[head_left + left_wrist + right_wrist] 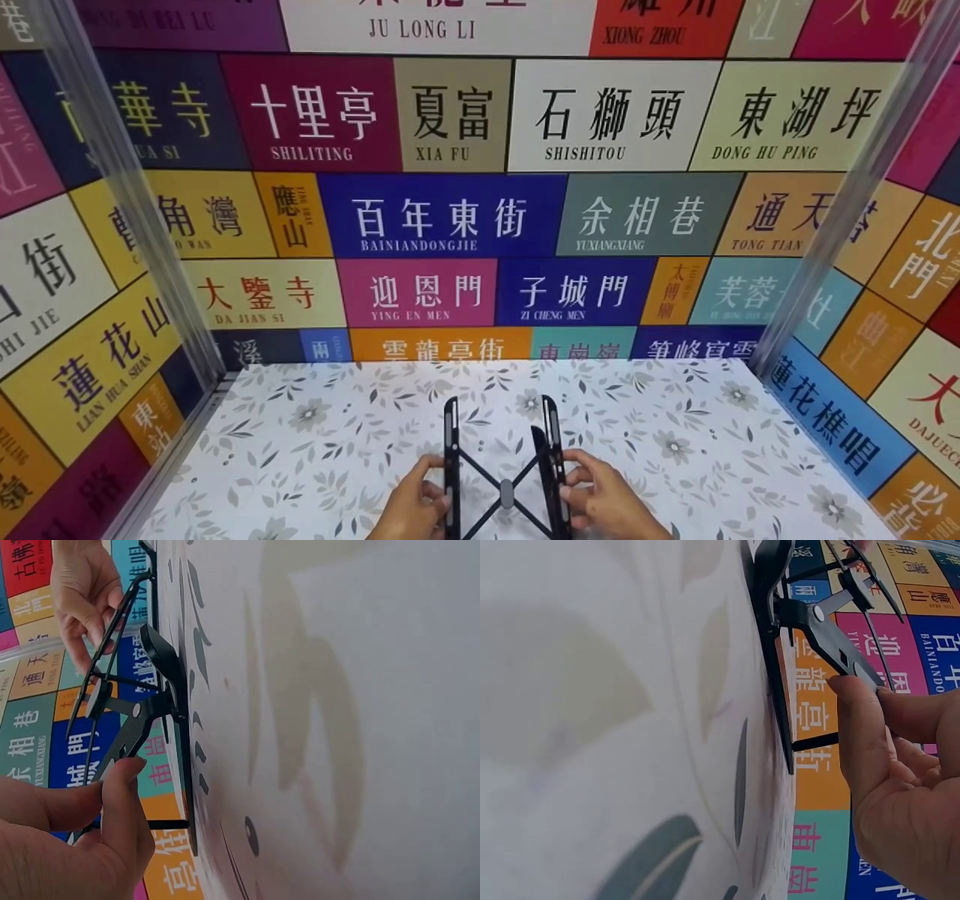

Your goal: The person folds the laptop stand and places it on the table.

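Note:
A black folding laptop stand (507, 493) stands on the table, its two side rails joined by thin crossing bars at a grey central hub. From the left, my left hand (414, 501) grips one side of it with thumb and fingers. My right hand (606, 495) holds the opposite side. Close up in the left wrist view, the left thumb and finger pinch a hinged support arm (129, 736) raised above the base rail. The right wrist view shows the right thumb and finger pinching the matching arm (829, 641). The stand's near end runs out of the head view.
A white cloth (330, 435) with grey leaves and flowers covers the table. Behind and at both sides rise panels with colourful street-name signs (442, 217). Clear upright posts (135, 180) mark the back corners.

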